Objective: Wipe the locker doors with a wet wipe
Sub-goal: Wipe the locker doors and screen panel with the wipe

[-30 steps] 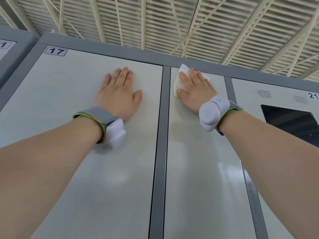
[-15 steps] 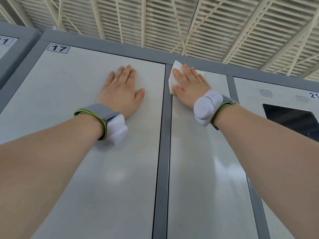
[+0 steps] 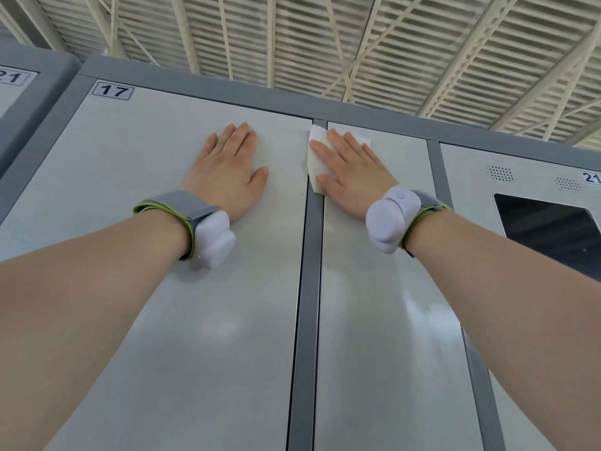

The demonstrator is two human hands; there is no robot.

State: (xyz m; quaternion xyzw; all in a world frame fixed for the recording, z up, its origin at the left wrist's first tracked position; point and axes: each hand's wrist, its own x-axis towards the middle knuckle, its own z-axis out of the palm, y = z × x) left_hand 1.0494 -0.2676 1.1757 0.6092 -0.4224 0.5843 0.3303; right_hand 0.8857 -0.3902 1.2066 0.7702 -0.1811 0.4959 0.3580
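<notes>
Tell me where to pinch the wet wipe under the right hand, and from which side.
Pinch the wet wipe at its free upper-left corner, from the left over the grey divider. The right hand presses the rest flat on the door, leaving that corner clear.

A "17" label (image 3: 112, 91) stands on the wide locker door (image 3: 130, 164); a "21" label (image 3: 11, 78) on the far-left door (image 3: 8, 99).

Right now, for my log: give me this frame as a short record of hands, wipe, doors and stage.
left hand: flat on door 17, fingers straight, holds nothing
right hand: fingers straight, presses wet wipe against neighbouring door
wet wipe: at that door's top left corner, overlapping grey divider
stage: wipe in contact, high on the door
</notes>
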